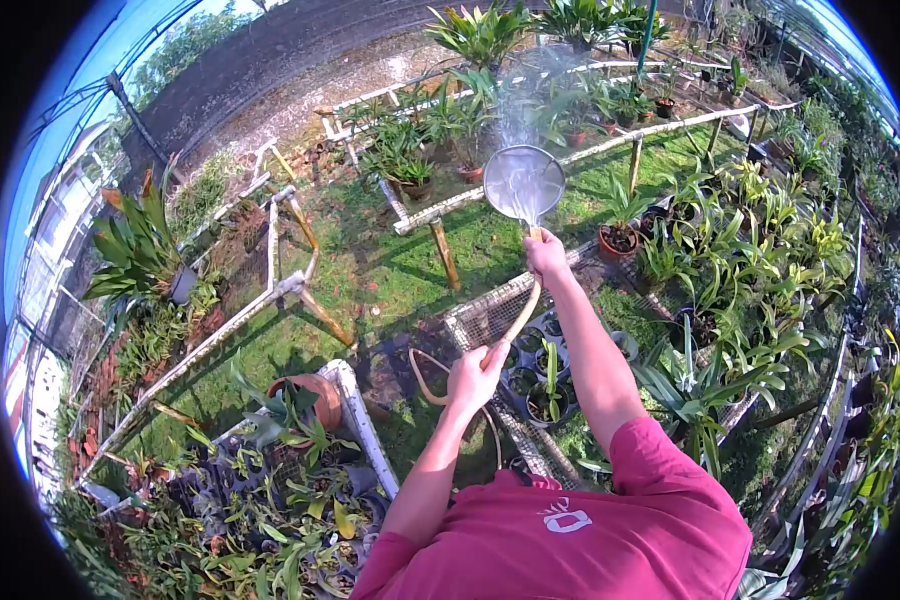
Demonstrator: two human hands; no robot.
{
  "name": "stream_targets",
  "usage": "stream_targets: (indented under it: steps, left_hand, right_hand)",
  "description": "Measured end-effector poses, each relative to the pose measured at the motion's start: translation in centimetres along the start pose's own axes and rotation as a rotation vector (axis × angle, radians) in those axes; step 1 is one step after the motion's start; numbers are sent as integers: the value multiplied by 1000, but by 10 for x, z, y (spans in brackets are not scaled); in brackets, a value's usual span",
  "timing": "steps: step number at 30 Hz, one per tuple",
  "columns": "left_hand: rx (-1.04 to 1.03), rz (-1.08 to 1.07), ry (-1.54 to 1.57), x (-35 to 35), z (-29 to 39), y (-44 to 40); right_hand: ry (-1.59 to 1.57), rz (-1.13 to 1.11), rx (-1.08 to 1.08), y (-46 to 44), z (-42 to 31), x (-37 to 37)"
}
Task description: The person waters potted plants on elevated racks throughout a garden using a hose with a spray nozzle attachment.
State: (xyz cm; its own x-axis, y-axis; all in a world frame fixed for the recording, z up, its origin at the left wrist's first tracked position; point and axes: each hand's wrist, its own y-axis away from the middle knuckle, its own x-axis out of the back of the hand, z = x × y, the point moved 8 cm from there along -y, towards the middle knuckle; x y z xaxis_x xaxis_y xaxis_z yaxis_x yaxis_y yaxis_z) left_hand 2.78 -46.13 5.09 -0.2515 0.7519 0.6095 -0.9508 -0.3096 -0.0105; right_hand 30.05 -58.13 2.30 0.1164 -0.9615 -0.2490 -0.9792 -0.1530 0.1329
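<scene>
Hose (524, 316) in left grip (474, 376), right grip (546, 255), white logo (567, 520) on shirt (650, 540)

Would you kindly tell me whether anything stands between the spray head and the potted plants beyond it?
Nothing visible blocks the way: water leaves the spray head freely toward the plants. The bench's near rail crosses behind the head in view, but seems to lie below the spray.

Grass aisle (380, 265) is leaving room leftward of both hands, but white-railed bench (430, 213) is blocking forward, terracotta pot (616, 252) is crowding the right hand (544, 252), mesh bench (490, 312) is sitting below, and hose (522, 320) is looping beside the left hand (476, 376).
</scene>
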Motion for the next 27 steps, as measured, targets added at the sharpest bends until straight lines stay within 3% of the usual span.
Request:
stream_targets:
  steps: [8, 14, 18, 22, 27]
  left_hand:
    - [176, 110, 197, 31, -110, 102]
    - [192, 332, 320, 67, -149, 181]
    - [348, 374, 453, 89, -160, 244]
    - [325, 467, 383, 115, -164, 301]
    - [376, 593, 551, 115, -187, 355]
  right_hand:
    - [106, -162, -83, 85, 84, -107]
    - [212, -285, -62, 148, 112, -194]
    - [193, -374, -79, 217, 117, -244]
    - [203, -513, -83, 288, 129, -288]
    - [235, -659, -85, 356, 138, -341]
